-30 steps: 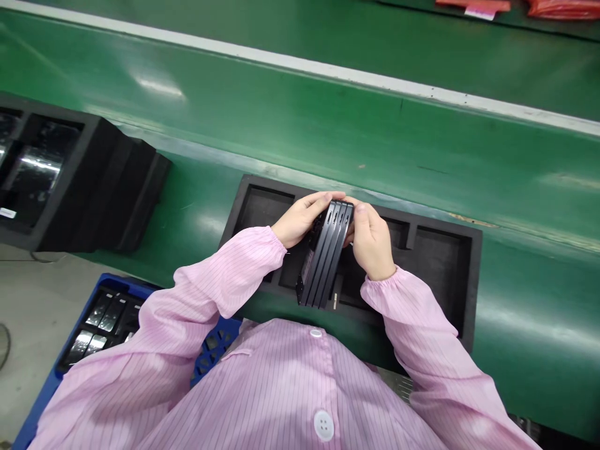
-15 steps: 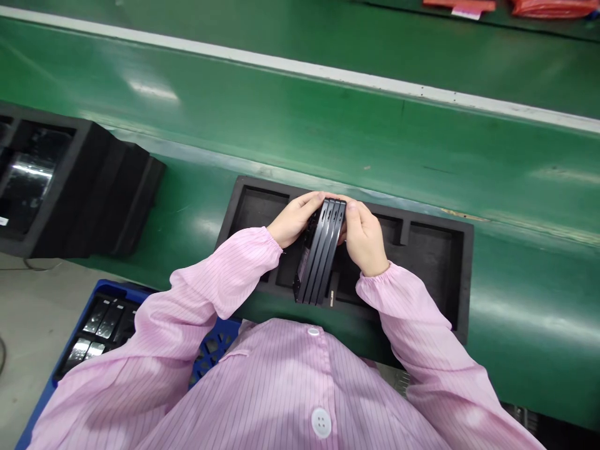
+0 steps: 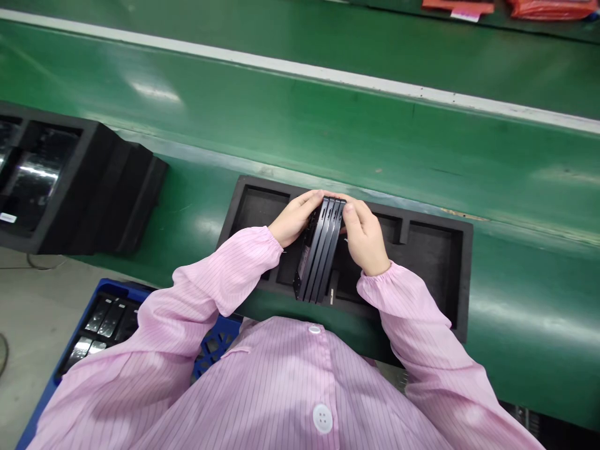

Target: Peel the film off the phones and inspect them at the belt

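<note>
Both hands clasp a stack of several thin black devices (image 3: 321, 250), held on edge above a black foam tray (image 3: 435, 219) with rectangular pockets. My left hand (image 3: 294, 219) presses the stack's left face, fingers curled over its top. On the other side my right hand (image 3: 363, 234) grips the right face, thumb on the top edge. The tray lies on a green conveyor belt (image 3: 328, 125), close to my body. Pink striped sleeves cover both arms.
A stack of black foam trays (image 3: 79, 187) with shiny parts in the top one sits at the left on the belt. Down at the lower left, a blue crate (image 3: 100, 322) holds more dark devices. Red packets (image 3: 553, 7) lie beyond the belt's far rail.
The hands and the stack have stayed nearly in place; my right thumb has shifted slightly along the stack's top edge. The view drifted a little.
</note>
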The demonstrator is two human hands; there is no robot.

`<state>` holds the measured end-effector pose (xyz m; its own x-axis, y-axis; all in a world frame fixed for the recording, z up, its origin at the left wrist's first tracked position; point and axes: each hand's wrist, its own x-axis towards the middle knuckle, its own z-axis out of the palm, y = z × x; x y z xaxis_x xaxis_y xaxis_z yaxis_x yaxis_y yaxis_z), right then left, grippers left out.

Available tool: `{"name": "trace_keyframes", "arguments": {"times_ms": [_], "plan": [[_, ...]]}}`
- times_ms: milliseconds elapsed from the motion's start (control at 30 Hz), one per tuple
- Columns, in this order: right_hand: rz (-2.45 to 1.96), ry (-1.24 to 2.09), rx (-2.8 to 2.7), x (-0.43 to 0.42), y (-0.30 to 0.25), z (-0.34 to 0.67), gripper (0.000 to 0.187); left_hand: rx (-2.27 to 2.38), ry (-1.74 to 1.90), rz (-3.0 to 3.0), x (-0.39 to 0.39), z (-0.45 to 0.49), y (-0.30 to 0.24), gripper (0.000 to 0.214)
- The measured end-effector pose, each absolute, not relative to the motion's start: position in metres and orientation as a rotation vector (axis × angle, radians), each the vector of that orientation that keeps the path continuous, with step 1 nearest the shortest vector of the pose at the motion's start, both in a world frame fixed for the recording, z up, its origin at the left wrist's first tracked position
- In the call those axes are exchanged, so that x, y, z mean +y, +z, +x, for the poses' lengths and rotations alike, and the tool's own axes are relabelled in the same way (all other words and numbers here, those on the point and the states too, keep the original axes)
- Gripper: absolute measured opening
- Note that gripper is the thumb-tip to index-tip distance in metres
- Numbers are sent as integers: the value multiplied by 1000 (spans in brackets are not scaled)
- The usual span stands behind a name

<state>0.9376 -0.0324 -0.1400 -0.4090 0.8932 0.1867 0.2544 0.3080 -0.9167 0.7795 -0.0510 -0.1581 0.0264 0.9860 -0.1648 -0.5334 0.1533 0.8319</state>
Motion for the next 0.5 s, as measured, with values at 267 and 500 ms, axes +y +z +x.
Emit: {"name": "trace_keyframes", "arguments": {"times_ms": [267, 500], "plan": [[-1034, 1228, -1846, -34, -140, 937, 47, 867, 1333, 520, -52, 780, -154, 21], [-1036, 1263, -1794, -35, -145, 935, 43, 837, 1283, 527, -52, 780, -154, 36]]}}
